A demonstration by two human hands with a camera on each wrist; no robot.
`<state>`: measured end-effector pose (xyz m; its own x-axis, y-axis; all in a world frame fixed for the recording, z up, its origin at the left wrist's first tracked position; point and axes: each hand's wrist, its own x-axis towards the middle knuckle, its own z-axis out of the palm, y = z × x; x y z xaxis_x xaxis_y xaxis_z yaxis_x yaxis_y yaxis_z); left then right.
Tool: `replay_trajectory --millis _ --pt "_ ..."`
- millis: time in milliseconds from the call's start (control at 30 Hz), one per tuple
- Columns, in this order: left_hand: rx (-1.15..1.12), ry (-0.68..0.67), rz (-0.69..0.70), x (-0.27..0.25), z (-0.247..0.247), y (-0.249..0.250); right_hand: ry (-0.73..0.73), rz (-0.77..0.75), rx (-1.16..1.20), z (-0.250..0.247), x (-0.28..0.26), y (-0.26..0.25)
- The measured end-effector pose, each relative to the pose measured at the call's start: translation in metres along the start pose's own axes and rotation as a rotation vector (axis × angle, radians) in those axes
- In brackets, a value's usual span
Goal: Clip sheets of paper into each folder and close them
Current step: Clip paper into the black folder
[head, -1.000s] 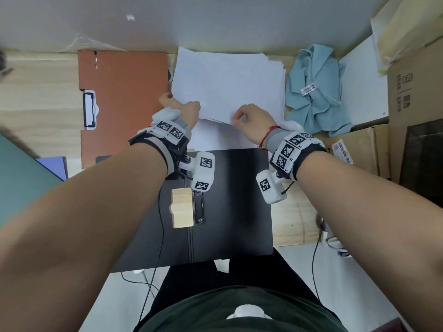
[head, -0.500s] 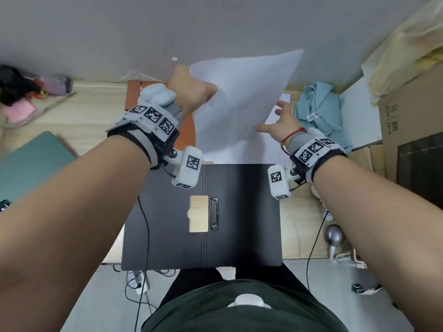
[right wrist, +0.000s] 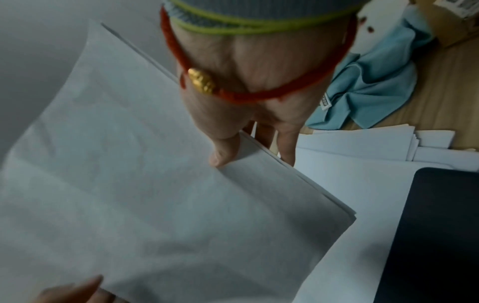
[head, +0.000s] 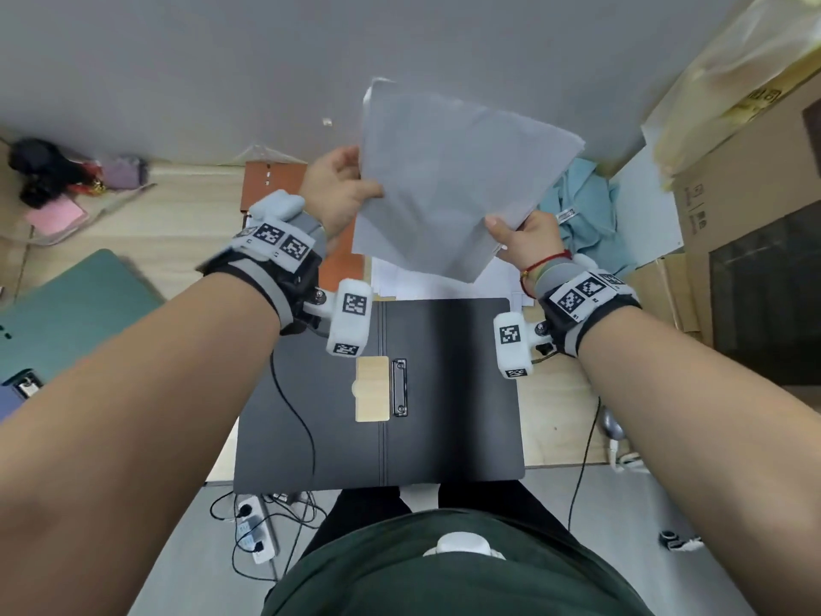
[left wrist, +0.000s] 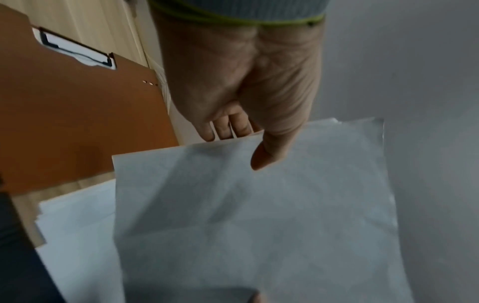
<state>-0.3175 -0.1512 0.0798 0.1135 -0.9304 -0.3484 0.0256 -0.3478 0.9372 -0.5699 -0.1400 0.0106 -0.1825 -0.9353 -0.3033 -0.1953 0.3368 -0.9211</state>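
Raised higher since the earlier frame: sheaf of paper [head: 453,188], pinched by our left hand [head: 337,193] and right hand [head: 524,237] above the open black folder [head: 453,393] at the desk's near edge. Step: loading. Next, we judge: lower the sheaf under the clip [head: 399,387].

Can't count the sheets [head: 448,184], edges too close together. Left hand [left wrist: 238,86] fingers mostly tucked behind the paper, right hand [right wrist: 249,102] same deal, only the thumb on top. Both wrist views soft and smeary. Orange folder [head: 271,180] mostly covered by the left wrist, green folder [head: 66,313] chopped by the frame edge. Dark clutter [head: 40,171] far left too small to make out.
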Motion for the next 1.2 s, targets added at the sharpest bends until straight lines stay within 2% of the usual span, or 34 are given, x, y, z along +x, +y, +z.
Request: replay_trajectory --millis 300,600,733,867,1033,1200 --pt "0.304 -0.003 0.025 -0.007 0.007 -0.032 -0.084 0.058 -0.014 -0.006 -0.008 -0.011" --pt "0.354 0.014 0.067 0.0 0.004 -0.038 -0.059 0.086 -0.021 0.001 -0.002 -0.017" --pt "0.431 -0.052 0.006 0.001 0.003 -0.053 -0.107 0.189 -0.241 0.0 0.005 -0.002" --pt "0.589 -0.06 0.079 -0.001 0.003 -0.062 -0.059 0.189 -0.323 -0.003 0.01 0.0" --pt "0.455 -0.07 0.132 0.0 0.008 -0.049 -0.033 0.114 -0.284 -0.001 0.006 -0.022" --pt "0.404 -0.035 0.09 0.0 0.006 -0.046 -0.12 0.143 -0.322 0.002 -0.007 -0.031"
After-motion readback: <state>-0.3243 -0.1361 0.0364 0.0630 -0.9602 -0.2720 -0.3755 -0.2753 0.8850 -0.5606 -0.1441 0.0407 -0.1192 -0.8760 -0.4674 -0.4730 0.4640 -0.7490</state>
